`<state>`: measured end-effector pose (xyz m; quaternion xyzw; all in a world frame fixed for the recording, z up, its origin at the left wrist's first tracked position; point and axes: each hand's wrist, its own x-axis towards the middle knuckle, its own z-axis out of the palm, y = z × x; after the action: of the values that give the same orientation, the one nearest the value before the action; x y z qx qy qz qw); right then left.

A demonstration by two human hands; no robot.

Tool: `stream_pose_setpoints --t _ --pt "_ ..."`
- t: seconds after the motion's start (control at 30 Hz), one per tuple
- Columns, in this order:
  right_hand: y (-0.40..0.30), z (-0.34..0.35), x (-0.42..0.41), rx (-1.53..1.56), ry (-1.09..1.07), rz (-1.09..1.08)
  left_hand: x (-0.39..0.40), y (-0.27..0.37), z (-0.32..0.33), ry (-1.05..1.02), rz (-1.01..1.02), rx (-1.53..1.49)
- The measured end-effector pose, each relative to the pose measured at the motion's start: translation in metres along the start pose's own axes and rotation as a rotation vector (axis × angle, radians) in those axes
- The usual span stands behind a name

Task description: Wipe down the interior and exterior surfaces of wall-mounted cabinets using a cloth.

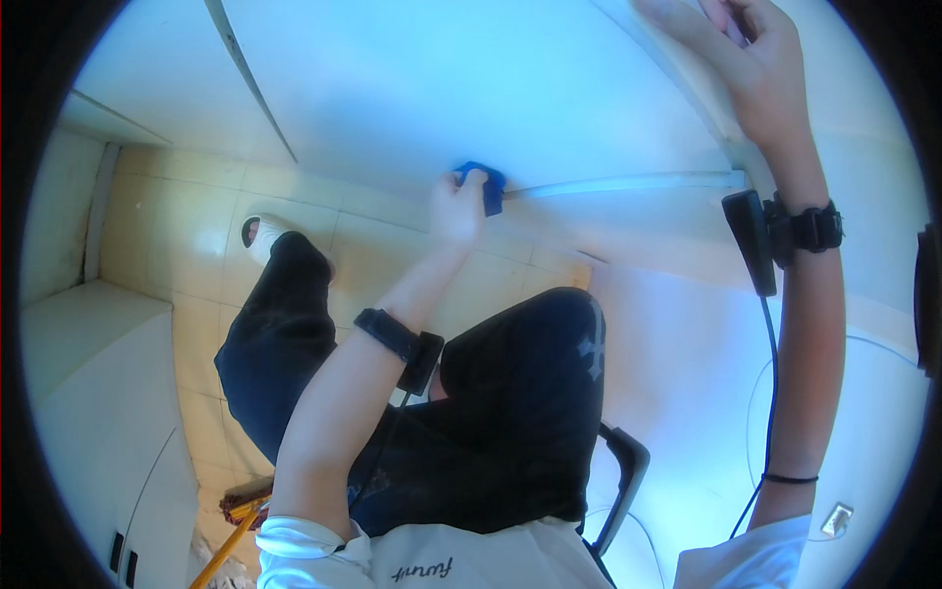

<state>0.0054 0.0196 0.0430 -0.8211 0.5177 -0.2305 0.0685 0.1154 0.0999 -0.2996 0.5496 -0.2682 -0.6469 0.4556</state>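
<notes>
My left hand [460,206] grips a blue cloth or sponge [493,190] and presses it against the lower edge of a large white panel [412,96]. Its exact kind is hard to tell. At the top right, my right hand [765,66] is raised near the panel's right border, fingers curled and partly cut off by the picture's edge; whether it holds anything cannot be made out. Black straps with small black devices sit on both forearms, each with a cable.
Beige floor tiles [294,199] lie below the panel. A white cabinet [110,390] stands at the left, near a yellow-handled broom or mop [228,545]. A black chair armrest [629,471] is beside my leg. A wall socket [837,520] with a plug is at the lower right.
</notes>
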Motion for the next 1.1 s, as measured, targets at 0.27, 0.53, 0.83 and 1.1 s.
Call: stream_pose_setpoints --t 0.27,0.53,0.83,1.1 --pt "0.004 0.001 -0.004 0.05 0.033 -0.007 -0.012 0.012 0.006 -0.032 -0.102 0.106" --pt "0.001 0.002 0.0 -0.108 0.056 -0.061 -0.063 0.071 0.047 -0.292 -0.074 -0.168" --pt "-0.007 0.003 0.002 -0.035 0.015 -0.02 -0.111 0.173 0.056 -0.38 0.23 -0.509" --pt "0.001 0.004 0.0 -0.006 0.002 -0.004 -0.085 0.139 0.035 -0.17 0.186 -0.145"
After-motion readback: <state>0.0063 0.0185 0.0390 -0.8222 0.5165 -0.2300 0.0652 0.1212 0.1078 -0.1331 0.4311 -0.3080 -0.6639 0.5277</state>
